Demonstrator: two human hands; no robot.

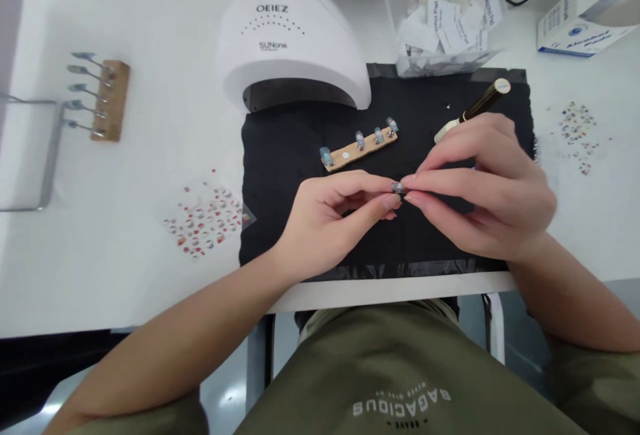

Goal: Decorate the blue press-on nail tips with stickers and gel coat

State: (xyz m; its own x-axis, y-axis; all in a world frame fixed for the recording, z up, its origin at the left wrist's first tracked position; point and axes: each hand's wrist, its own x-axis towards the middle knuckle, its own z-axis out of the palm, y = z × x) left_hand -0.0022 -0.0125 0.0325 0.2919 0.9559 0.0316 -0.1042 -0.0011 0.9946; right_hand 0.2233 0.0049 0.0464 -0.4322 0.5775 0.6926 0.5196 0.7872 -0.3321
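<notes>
Head view, and a small glossy grey-blue false nail [397, 188] is being held at the tips of the left hand [340, 222], nipped by index finger and thumb with hardly a gap. It is met from the other side by the right hand [485, 188], its fingertips drawn close together and set against the nail's end; whether anything is gripped between them cannot be told. All this above a black cloth mat [275, 175], just nearer the wearer than a narrow light-wooden strip [369, 144], on which four similar nails are mounted, with a white dot left exposed among them. Beyond the right hand, a dark, gold-trimmed slim bottle [483, 103] is seen tilted, its pale lower end partly covered by the fingers.
</notes>
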